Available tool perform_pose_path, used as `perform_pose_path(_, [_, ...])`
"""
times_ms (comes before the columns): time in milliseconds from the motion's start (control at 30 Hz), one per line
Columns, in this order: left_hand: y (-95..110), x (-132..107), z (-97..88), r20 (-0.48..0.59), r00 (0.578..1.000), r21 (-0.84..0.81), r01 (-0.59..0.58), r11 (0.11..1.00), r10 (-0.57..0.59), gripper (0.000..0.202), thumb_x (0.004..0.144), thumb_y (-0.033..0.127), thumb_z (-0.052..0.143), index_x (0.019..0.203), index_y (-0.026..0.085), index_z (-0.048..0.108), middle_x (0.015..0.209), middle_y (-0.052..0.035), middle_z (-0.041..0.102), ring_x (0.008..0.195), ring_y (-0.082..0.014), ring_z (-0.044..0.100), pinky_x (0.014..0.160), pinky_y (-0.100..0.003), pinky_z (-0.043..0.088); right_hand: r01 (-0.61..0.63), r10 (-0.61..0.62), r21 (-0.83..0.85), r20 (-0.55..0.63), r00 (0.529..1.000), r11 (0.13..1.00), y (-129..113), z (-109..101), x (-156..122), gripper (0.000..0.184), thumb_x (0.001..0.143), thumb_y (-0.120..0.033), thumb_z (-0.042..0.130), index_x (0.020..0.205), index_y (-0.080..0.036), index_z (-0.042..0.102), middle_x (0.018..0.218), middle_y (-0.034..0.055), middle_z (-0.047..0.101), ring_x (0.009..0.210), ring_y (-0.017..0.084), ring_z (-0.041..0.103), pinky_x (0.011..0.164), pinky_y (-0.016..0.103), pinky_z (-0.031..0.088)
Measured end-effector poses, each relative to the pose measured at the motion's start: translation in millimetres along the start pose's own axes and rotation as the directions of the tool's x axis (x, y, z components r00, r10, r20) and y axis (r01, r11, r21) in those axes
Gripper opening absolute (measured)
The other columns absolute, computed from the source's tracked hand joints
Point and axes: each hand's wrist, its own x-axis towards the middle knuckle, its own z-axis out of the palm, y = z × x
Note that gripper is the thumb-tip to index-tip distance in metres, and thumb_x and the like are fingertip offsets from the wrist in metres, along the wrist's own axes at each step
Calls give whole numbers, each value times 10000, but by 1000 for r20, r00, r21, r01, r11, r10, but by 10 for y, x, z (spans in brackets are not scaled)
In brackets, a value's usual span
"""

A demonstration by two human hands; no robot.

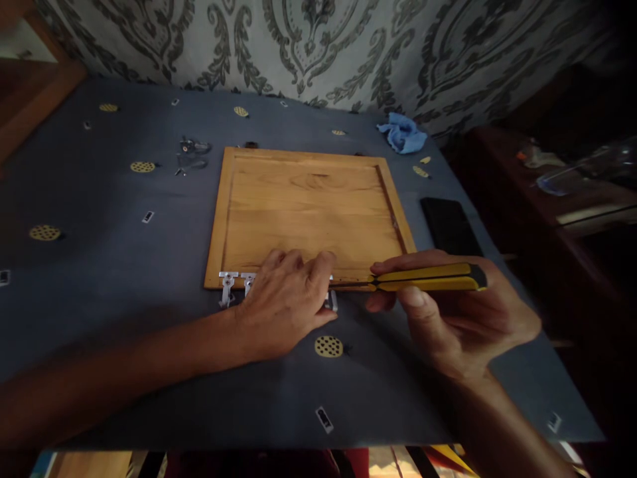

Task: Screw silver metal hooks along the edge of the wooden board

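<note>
A wooden panel (308,206) with a raised frame lies flat on the table. My left hand (288,299) rests over its near edge, fingers curled on the wood and thumb below, closed about a metal hinge (333,302) that it mostly covers. Left of that hand, another silver hinge (227,284) sits along the same edge. My right hand (458,318) grips a yellow and black screwdriver (423,277), held nearly level between fingers and thumb. The screwdriver's thin shaft points left along the panel's edge to the left hand; where its tip touches is hidden.
A blue-grey cloth (124,265) with pineapple prints covers the table. Small metal hardware (192,153) lies behind left, a crumpled blue cloth (404,133) behind right. A black flat phone-like object (450,226) lies right of the panel. A wooden piece (40,86) stands far left.
</note>
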Motion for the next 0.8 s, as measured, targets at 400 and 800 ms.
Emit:
perform_pose_path(400, [-2,-3,-8,7,1000,10,14,1000,-14,487,834,425,711,1163,168,459,1028,-89,671,963,-287,613,846,-411,435,51,-53,-119,-12,999,992,13,29,-25,213,742,-216,803,920,-266,698,764,-5,687,559,155,602,469,337,477])
perform_pose_path(800, [-6,-4,-7,14,1000,7,6,1000,-6,495,840,420,708,1173,161,449,1047,-89,675,976,-275,610,858,-398,428,157,-174,-169,-94,980,973,104,29,-48,200,769,-181,740,923,-279,655,719,-11,671,563,179,595,490,360,485])
